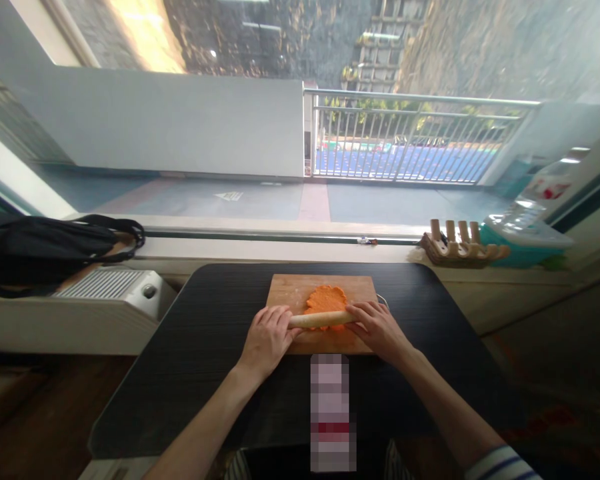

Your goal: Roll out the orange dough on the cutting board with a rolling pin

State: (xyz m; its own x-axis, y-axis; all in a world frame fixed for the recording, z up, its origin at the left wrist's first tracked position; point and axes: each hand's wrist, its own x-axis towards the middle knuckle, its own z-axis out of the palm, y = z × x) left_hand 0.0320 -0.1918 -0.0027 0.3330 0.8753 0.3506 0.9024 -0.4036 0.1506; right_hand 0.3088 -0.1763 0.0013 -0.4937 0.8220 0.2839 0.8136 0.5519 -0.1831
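Note:
A flat disc of orange dough lies on a wooden cutting board on a black table. A pale wooden rolling pin rests across the near edge of the dough. My left hand lies over the pin's left end with its fingers curled on it. My right hand covers the pin's right end the same way. Both forearms reach in from the bottom of the view.
A blurred-out upright object stands at the table's near edge. A wooden rack and a plastic bottle sit on the window ledge at right. A black bag lies over a white radiator at left.

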